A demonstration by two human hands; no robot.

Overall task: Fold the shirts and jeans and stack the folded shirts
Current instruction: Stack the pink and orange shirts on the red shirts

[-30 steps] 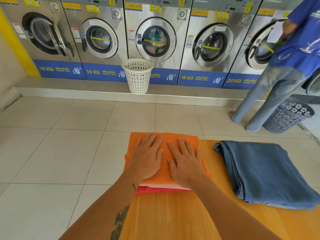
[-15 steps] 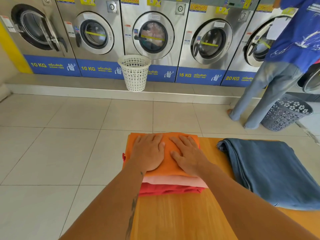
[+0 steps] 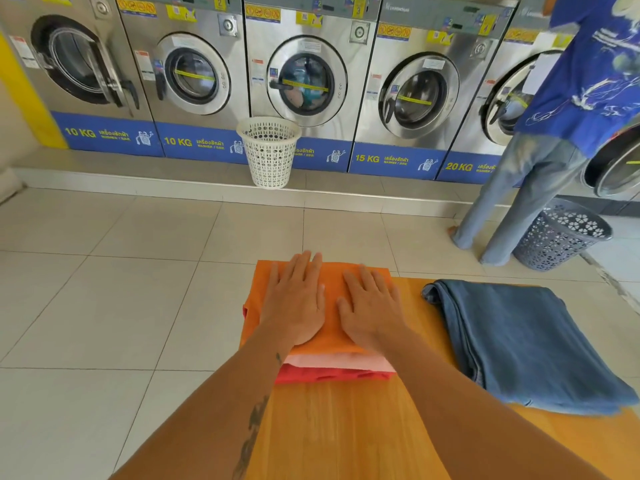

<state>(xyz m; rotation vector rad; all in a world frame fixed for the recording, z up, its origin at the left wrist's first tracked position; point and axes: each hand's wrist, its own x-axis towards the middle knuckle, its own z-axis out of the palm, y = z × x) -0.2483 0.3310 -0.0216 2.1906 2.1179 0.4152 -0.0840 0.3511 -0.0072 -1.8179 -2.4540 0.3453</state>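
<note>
A stack of folded shirts lies at the far left corner of the wooden table [image 3: 346,427]. On top is an orange shirt [image 3: 332,292], under it a pink shirt [image 3: 346,362], and at the bottom a red shirt [image 3: 332,375]. My left hand [image 3: 298,303] and my right hand [image 3: 370,310] rest flat, side by side, palms down on the orange shirt, fingers spread and holding nothing. Folded blue jeans [image 3: 519,341] lie on the table to the right of the stack, apart from it.
A row of steel washing machines [image 3: 304,74] lines the far wall. A white laundry basket [image 3: 270,150] stands on the step before them. At the right a person in a blue shirt [image 3: 585,74] stands beside a grey basket [image 3: 557,233]. Tiled floor lies left of the table.
Both hands slid a little toward the far edge of the orange shirt while staying flat on it. More of the pink and red shirts shows at the near edge.
</note>
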